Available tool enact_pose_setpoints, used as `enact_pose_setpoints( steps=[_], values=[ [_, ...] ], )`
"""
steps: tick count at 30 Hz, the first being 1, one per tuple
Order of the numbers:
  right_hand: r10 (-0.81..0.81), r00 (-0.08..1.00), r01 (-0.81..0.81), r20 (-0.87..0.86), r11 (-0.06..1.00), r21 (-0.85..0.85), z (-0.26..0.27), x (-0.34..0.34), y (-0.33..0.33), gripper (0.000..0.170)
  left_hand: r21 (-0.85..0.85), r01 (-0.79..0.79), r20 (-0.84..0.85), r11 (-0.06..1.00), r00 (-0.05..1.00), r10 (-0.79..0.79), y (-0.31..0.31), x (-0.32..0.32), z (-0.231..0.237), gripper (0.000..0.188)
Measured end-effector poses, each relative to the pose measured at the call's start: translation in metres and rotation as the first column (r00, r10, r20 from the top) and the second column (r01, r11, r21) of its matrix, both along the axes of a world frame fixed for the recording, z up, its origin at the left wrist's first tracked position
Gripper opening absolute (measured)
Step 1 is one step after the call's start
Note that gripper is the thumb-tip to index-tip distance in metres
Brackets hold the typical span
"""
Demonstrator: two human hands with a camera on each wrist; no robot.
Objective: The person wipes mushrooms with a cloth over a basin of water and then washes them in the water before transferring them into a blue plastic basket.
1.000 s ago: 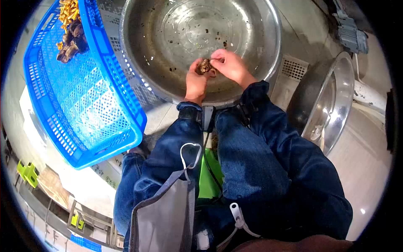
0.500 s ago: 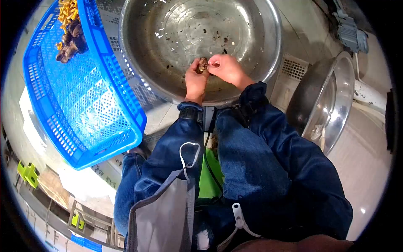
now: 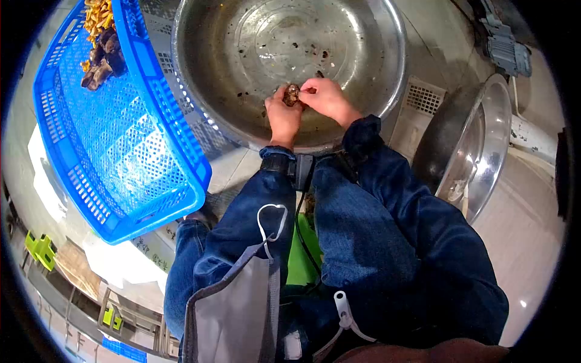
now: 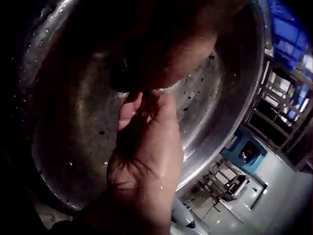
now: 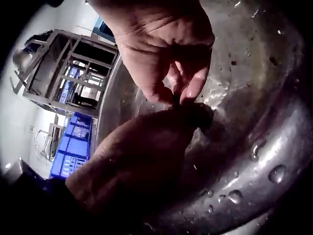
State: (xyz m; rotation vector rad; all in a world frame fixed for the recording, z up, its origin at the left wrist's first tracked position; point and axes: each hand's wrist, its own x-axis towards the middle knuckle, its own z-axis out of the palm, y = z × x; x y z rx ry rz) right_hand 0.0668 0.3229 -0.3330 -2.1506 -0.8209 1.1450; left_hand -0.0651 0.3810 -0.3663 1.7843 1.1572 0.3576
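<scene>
Over the near part of a wide metal basin, both hands come together on a small brown, lumpy mushroom. My left hand holds it between thumb and fingers. From the other side, my right hand pinches at its edge with thumb and forefinger. Water lies in the basin, with several dark bits of debris floating in it. The wrist views show the fingertips of both hands meeting in shadow, and the mushroom is mostly hidden there.
To the left stands a blue plastic basket, holding dark mushrooms and yellow mushrooms at its far end. A second metal basin leans on its side at the right. A grey face mask hangs over my lap.
The mushroom has been turned in the left hand. My right hand has shifted slightly, its fingers working at the mushroom's edge throughout. Bits in the water have drifted.
</scene>
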Motion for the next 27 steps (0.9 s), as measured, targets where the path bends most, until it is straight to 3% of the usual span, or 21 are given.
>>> enact_pose_setpoints(
  steps=[2,3,4,5,6,9,10,11,12,13,14,15,16,17,18,21,22,25,26,27],
  values=[
    [-0.097,0.978,0.111,-0.186,0.992,0.065,-0.011,0.0,-0.004,0.023,-0.254,-0.02,0.179,0.967,0.982,0.067,0.008,0.002,-0.003,0.049],
    [-0.091,0.981,0.102,-0.169,0.993,0.055,-0.009,-0.001,-0.003,0.023,-0.375,-0.013,0.259,0.927,0.959,0.118,0.012,0.004,0.0,0.048],
    [-0.085,0.985,0.093,-0.153,0.995,0.045,-0.007,-0.003,-0.002,0.023,-0.34,-0.008,0.166,0.94,0.984,0.069,0.009,0.001,0.006,0.041],
    [-0.081,0.987,0.086,-0.138,0.996,0.035,-0.006,-0.004,-0.002,0.023,-0.428,-0.026,0.204,0.903,0.971,0.124,0.007,0.001,0.004,0.041],
    [-0.071,0.993,0.078,-0.098,0.995,0.068,-0.005,-0.004,-0.003,0.023,-0.513,-0.036,0.235,0.858,0.955,0.181,0.005,0.001,0.001,0.041],
    [-0.152,0.909,0.19,-0.389,0.98,0.059,0.002,0.003,-0.002,0.021,-0.766,-0.022,0.292,0.643,0.878,0.378,0.003,0.0,0.002,0.042],
    [-0.188,0.924,0.216,-0.332,0.975,0.048,0.006,0.006,-0.003,0.022,-0.835,-0.001,0.294,0.55,0.844,0.449,0.004,0.0,0.004,0.042],
    [-0.2,0.977,0.208,-0.075,0.97,0.124,0.0,0.008,-0.006,0.024,-0.865,-0.01,0.281,0.502,0.82,0.499,0.005,0.001,0.009,0.042],
    [-0.219,0.958,0.183,0.186,0.964,0.193,-0.01,0.009,-0.012,0.027,-0.893,-0.014,0.263,0.451,0.795,0.546,0.004,0.003,0.014,0.042],
    [-0.242,0.868,0.141,0.434,0.957,0.253,-0.019,0.011,-0.018,0.029,-0.918,-0.015,0.243,0.397,0.77,0.59,0.004,0.005,0.018,0.042],
    [-0.147,0.937,0.127,0.316,0.988,0.083,-0.01,0.009,-0.022,0.036,-0.924,-0.032,0.2,0.382,0.809,0.552,0.005,0.002,0.013,0.043],
    [-0.239,0.97,0.239,0.043,0.971,0.004,0.005,0.005,-0.016,0.038,-0.933,-0.033,0.195,0.359,0.79,0.581,0.006,0.003,0.014,0.043],
    [-0.337,0.914,0.32,-0.226,0.941,-0.107,0.017,-0.001,-0.007,0.041,-0.943,-0.037,0.184,0.332,0.771,0.61,0.006,0.003,0.015,0.043],
    [-0.432,0.775,0.363,-0.462,0.902,-0.234,0.023,-0.005,-0.001,0.045,-0.951,-0.039,0.175,0.305,0.749,0.639,0.005,0.004,0.016,0.043],
    [-0.298,0.851,0.246,-0.432,0.953,-0.175,0.018,-0.01,-0.002,0.048,-0.931,0.042,0.252,0.364,0.795,0.553,0.008,0.0,0.017,0.04],
    [-0.199,0.92,0.162,-0.338,0.977,-0.135,0.007,-0.01,0.006,0.046,-0.952,0.047,0.233,0.304,0.757,0.61,0.011,0.001,0.028,0.041],
    [-0.019,1.0,0.019,-0.001,0.998,0.06,0.006,-0.009,0.003,0.041,-0.911,0.142,0.366,0.386,0.707,0.605,0.012,0.001,0.033,0.043],
    [0.07,0.949,-0.097,0.308,0.993,0.071,0.016,-0.011,0.0,0.04,-0.942,0.2,0.331,0.27,0.693,0.64,0.014,0.001,0.029,0.041],
    [0.107,0.984,-0.1,0.146,0.993,-0.058,0.038,-0.013,0.009,0.035,-0.924,0.195,0.371,0.33,0.672,0.641,0.014,0.003,0.024,0.037],
    [0.025,0.995,-0.021,-0.099,0.999,0.041,0.031,-0.013,0.005,0.035,-0.92,0.152,0.366,0.36,0.658,0.658,0.012,0.003,0.019,0.035]
  ],
)
